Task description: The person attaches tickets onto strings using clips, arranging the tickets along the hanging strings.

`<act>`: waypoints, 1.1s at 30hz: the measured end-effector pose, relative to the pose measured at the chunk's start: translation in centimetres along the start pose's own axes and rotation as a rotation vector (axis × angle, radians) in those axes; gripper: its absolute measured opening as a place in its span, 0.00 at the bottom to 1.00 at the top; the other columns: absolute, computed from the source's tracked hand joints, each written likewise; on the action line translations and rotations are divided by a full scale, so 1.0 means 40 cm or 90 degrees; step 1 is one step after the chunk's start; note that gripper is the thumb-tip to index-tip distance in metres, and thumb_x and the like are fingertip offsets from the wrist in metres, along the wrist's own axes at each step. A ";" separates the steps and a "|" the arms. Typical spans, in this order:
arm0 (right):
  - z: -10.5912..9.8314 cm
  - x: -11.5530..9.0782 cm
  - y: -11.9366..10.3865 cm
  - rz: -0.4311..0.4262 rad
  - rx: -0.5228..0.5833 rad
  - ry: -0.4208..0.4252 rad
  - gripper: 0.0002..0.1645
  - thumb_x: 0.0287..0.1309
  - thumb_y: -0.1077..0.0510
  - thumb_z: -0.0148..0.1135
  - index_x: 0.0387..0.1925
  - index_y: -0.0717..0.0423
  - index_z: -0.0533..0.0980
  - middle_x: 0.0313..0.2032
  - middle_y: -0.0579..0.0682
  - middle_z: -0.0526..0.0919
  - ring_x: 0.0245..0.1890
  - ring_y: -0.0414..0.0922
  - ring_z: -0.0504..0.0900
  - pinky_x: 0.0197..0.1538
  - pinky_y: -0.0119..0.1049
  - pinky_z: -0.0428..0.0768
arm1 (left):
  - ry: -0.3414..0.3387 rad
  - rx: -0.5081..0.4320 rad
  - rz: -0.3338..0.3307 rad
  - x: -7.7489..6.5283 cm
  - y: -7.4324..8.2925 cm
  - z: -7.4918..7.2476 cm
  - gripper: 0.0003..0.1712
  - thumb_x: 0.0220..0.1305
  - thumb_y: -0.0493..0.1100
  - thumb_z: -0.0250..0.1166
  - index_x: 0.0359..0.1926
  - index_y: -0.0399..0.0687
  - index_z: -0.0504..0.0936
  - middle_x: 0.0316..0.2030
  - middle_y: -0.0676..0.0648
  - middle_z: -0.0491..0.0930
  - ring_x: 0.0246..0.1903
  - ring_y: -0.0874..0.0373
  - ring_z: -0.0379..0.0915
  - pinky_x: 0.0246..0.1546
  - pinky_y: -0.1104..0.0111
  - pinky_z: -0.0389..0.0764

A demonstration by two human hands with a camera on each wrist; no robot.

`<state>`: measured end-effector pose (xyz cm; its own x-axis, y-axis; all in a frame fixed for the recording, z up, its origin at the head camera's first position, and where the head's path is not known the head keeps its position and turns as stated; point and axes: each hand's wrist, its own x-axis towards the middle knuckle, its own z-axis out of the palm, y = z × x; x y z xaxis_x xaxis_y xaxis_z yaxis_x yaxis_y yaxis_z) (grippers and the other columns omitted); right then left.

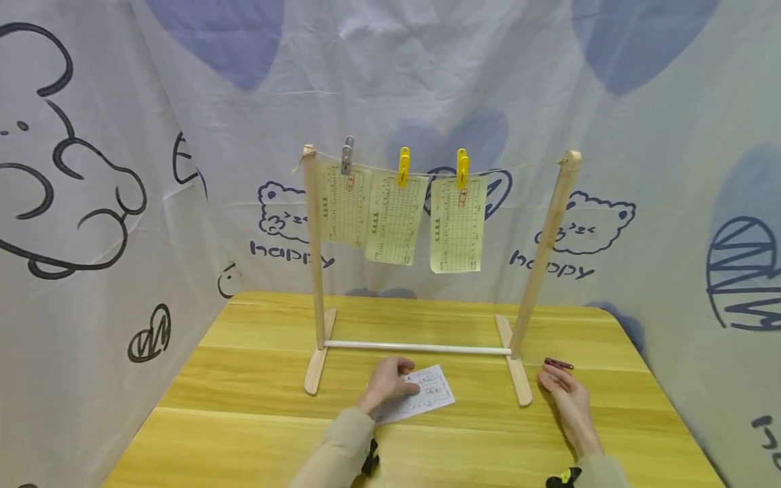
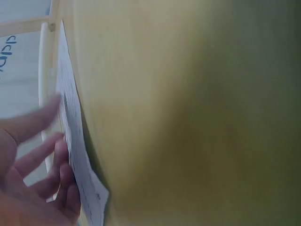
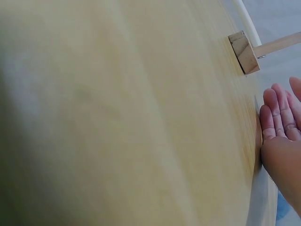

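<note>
A white printed slip of paper (image 1: 421,401) with red stamp marks lies on the table in front of the rack. Over its left part rests my left hand (image 1: 388,385). In the left wrist view the thumb stands apart from the fingers (image 2: 66,181), which are at the slip (image 2: 83,165). To the right of the rack, a dark red clip (image 1: 558,364) lies on the wood. My right hand (image 1: 567,400) is beside this clip, fingertips close to it, palm turned inward and fingers loosely extended. The right wrist view shows these fingers (image 3: 277,113) with nothing between them.
A wooden rack (image 1: 316,271) with a white crossbar (image 1: 415,348) stands on the table (image 1: 256,379). From its string hang three pale green slips (image 1: 457,227), pegged by a grey clip (image 1: 347,157) and two yellow clips (image 1: 403,167). Printed cloth (image 1: 201,122) surrounds the table's back and sides.
</note>
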<state>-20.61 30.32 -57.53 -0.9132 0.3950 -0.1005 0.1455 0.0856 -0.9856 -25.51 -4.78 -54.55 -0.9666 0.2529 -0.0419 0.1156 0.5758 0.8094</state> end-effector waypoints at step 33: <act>-0.005 0.001 0.005 -0.001 0.054 -0.019 0.32 0.69 0.56 0.63 0.67 0.68 0.68 0.32 0.23 0.83 0.36 0.22 0.81 0.46 0.14 0.77 | -0.004 0.058 0.035 -0.029 -0.055 -0.054 0.18 0.46 0.27 0.77 0.41 0.36 0.85 0.41 0.40 0.85 0.43 0.49 0.80 0.51 0.53 0.82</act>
<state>-20.53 30.53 -57.70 -0.9245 0.3671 -0.1023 0.1128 0.0072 -0.9936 -25.12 -8.03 -55.01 -0.9566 0.2913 -0.0022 0.1898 0.6291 0.7538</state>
